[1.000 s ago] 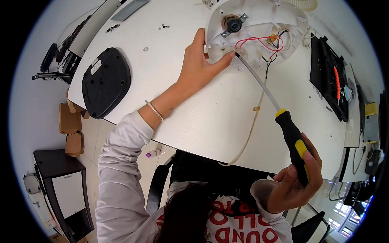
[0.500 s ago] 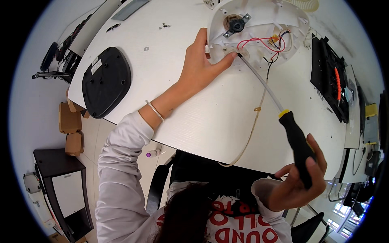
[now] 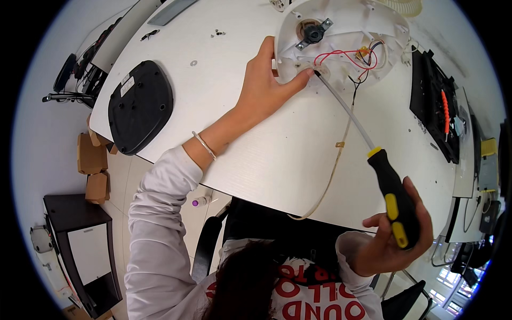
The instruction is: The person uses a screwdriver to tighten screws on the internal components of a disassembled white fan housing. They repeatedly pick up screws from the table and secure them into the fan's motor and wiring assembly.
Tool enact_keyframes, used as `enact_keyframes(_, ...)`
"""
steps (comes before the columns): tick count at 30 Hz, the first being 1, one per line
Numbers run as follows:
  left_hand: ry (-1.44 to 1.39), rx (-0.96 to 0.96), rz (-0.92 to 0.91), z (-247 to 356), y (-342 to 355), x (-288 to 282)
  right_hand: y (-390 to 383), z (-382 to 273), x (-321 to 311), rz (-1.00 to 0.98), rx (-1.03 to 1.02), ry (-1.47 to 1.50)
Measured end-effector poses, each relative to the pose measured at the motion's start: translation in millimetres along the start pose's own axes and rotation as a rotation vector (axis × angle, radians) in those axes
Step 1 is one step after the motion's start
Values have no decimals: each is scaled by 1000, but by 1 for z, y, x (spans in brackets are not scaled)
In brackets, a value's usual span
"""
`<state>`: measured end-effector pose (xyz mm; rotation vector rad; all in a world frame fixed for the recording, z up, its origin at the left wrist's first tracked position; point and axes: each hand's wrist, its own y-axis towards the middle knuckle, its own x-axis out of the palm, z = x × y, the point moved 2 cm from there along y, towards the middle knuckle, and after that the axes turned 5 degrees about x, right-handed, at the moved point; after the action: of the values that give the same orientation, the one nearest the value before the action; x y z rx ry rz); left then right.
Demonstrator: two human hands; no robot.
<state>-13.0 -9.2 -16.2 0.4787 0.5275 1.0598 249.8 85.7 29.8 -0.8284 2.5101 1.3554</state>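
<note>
One long screwdriver (image 3: pixel 373 154) — gripped in the closed right hand (image 3: pixel 392 240) — reaches one white appliance base (image 3: pixel 341 42). The left hand (image 3: pixel 264 88), fingers spread, presses that base's near edge.

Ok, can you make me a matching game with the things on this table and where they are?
Things:
1. screwdriver
2. black cover
3. white housing
4. bracelet

Places:
A. on the left wrist
B. under the left hand's fingertips
C. gripped in the right hand
D. lying alone near the table's left edge

Pairs: 1-C, 2-D, 3-B, 4-A
</note>
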Motion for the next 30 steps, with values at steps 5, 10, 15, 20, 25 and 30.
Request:
enact_keyframes(5,36,58,-69,-1,2,-9,1,19,-5,127,145,-6)
enact_keyframes(10,-42,-38,-240,3,14,-40,-2,42,-6,220,331,99)
enact_keyframes(15,282,-50,-275,-2,22,-75,-6,64,0,271,611,424)
enact_keyframes(20,775,-93,-480,0,6,-71,-9,73,11,275,706,510)
enact_keyframes(25,894,-70,-517,-6,1,-59,-12,80,7,267,770,567)
enact_keyframes(30,940,34,-519,-7,0,-55,-18,90,2,257,818,667)
